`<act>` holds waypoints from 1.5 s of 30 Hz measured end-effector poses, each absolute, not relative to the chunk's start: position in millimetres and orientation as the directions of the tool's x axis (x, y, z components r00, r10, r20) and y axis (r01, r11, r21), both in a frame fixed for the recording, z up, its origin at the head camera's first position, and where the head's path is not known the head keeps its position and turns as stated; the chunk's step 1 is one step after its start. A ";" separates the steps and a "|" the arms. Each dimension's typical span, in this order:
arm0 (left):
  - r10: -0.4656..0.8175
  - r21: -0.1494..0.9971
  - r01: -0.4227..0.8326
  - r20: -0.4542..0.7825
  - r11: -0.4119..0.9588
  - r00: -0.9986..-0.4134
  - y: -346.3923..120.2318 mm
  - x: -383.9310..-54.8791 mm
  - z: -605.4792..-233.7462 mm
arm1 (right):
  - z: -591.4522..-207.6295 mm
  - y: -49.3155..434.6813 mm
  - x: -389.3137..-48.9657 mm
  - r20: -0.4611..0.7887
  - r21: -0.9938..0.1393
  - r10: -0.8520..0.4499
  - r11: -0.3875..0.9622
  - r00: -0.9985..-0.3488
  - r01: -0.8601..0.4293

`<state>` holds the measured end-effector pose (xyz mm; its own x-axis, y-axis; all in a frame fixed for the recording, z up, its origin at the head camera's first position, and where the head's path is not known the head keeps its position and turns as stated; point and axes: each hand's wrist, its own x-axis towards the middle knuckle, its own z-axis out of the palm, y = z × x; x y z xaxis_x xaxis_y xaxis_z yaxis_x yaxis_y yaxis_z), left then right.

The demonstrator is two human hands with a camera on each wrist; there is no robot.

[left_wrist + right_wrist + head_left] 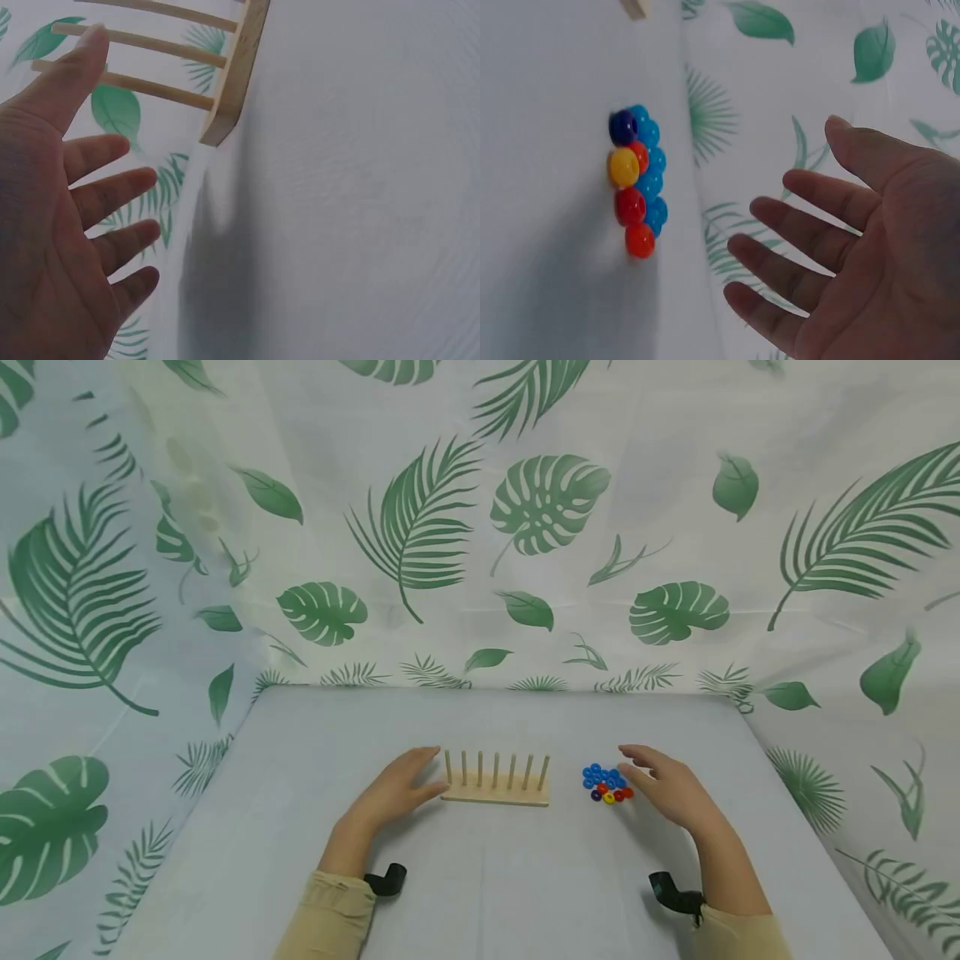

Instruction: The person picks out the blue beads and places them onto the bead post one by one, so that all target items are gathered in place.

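Observation:
A wooden peg rack (495, 789) with a row of several upright pegs stands mid-table. At its left end is my left hand (393, 789), fingers spread and relaxed, holding nothing; in the left wrist view the thumb overlaps the end pegs (161, 88) of the rack. To the right of the rack lies a small cluster of beads, with several blue beads (596, 774), red beads (631, 205), one yellow bead (624, 166) and one dark blue bead (623, 127). Just right of the beads hovers my right hand (667, 789), its fingers extended and the palm bare.
A white table (480, 877) carries the rack and beads. Behind it and at the sides hangs a white cloth with green leaf prints (551, 506). Black wrist mounts (387, 880) sit by both sleeve cuffs.

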<state>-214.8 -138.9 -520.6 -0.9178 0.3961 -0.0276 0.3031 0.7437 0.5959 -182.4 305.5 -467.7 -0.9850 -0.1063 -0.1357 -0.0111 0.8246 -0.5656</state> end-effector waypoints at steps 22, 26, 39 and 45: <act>0.398 0.543 0.352 0.037 0.762 -0.917 -134.3 -217.5 -558.4 | -514.2 346.7 -235.4 -0.291 -0.711 -0.137 0.693 -0.947 0.119; 0.393 0.504 0.370 0.064 0.781 -0.917 -133.4 -216.9 -562.8 | -521.2 347.9 -241.6 -0.291 -0.683 -0.145 0.724 -0.946 0.099; 0.391 0.426 0.407 0.127 0.808 -0.911 -127.8 -216.5 -569.0 | -526.3 344.1 -245.3 -0.299 -0.642 -0.165 0.763 -0.940 0.070; 0.386 0.424 0.409 0.144 0.808 -0.911 -127.2 -216.7 -569.5 | -524.5 340.1 -245.6 -0.291 -0.616 -0.134 0.784 -0.947 0.078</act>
